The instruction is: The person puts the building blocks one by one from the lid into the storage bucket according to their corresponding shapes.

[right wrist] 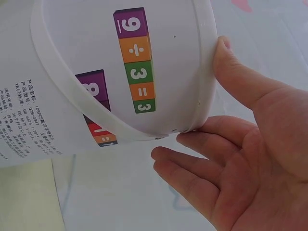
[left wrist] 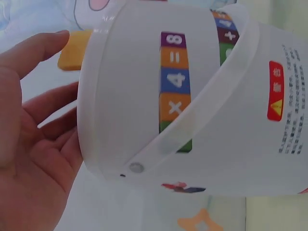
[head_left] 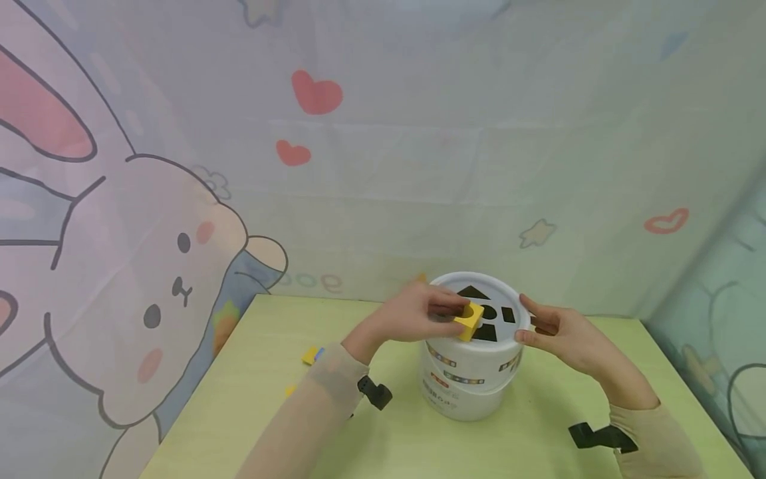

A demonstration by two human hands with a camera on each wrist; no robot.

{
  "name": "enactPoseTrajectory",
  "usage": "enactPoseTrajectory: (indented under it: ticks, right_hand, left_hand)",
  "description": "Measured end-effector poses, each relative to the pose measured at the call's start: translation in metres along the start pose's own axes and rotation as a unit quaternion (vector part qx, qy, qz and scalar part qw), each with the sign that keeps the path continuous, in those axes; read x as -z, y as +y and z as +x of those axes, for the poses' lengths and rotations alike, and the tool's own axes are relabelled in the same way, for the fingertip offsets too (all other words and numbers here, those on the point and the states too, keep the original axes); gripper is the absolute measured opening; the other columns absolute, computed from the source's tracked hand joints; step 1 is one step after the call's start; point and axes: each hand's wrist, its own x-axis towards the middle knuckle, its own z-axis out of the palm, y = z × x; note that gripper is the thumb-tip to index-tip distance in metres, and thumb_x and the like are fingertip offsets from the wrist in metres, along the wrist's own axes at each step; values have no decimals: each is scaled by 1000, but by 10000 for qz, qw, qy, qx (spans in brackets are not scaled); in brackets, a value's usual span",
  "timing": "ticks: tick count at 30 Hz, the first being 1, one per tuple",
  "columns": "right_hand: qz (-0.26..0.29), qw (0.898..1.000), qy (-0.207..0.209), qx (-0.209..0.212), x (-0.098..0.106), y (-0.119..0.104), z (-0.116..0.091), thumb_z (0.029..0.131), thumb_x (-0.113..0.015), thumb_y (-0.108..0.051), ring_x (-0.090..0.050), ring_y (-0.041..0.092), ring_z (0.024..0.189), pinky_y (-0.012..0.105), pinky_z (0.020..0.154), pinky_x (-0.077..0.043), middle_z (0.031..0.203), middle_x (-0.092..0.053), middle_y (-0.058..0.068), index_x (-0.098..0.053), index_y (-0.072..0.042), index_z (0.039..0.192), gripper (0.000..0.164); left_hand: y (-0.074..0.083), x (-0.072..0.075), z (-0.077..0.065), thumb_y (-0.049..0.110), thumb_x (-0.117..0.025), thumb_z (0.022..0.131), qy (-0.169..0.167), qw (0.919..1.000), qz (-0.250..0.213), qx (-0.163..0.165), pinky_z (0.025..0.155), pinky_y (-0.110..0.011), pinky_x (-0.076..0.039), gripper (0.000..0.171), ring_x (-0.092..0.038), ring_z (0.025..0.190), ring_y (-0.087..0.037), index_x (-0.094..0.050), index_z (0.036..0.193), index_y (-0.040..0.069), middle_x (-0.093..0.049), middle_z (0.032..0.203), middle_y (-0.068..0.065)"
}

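Partly hides dark cutouts (head_left: 487, 333) in lid (head_left: 499, 297) with left hand (head_left: 413, 314) — pinching angular yellow block (head_left: 471, 322); touches rim (head_left: 503, 346) of smooth, cylindrical white bucket (head_left: 486, 398) with spread right hand (head_left: 571, 339).

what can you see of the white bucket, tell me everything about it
The white bucket stands upright on the pale table. It looks like plastic, with a round body bearing colourful printed sums and text. Its lid is on, with dark cut-outs of several shapes, and its pale handle slants across the side. The right hand touches the lid's edge; the left hand holds a yellow block at the lid, though whether block and lid touch is unclear.
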Motion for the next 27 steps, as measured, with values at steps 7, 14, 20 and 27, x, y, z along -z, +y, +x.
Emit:
enactPoseTrajectory:
  ticks: [7,14,20,27]
  right_hand:
    - [-3,10000,-6,-56,1,1,-2,105,-72,-33,-57,47,137,57,102,-56,152,-52,31,-30,2,166,82]
    - [-73,10000,44,-45,2,3,-3,105,-72,-35,-58,45,136,56,102,-57,151,-54,30,-30,0,166,82]
    - [-52,10000,45,-13,1,4,-2,105,-72,-34,-58,45,137,54,101,-57,154,-51,30,-30,0,167,82]
    - [75,10000,13,-59,0,2,-3,105,-72,-32,-57,46,137,53,101,-57,155,-50,30,-29,0,167,82]
  left_hand:
    - [11,-21,-1,34,-95,84,830,9956,397,155,97,-18,-55,61,-72,113,-6,-76,132,3,-77,124,1]
    - [20,-34,-3,24,-96,83,1406,9872,742,142,91,-14,-55,40,-72,101,-4,-81,115,6,-79,111,1]
    - [24,-33,-6,14,-94,84,1527,9865,558,198,85,-15,-57,24,-69,92,-4,-80,100,5,-77,98,0]
    - [23,-29,-8,8,-89,88,1354,9900,283,283,88,-18,-58,23,-73,95,-6,-81,108,1,-80,106,-6]
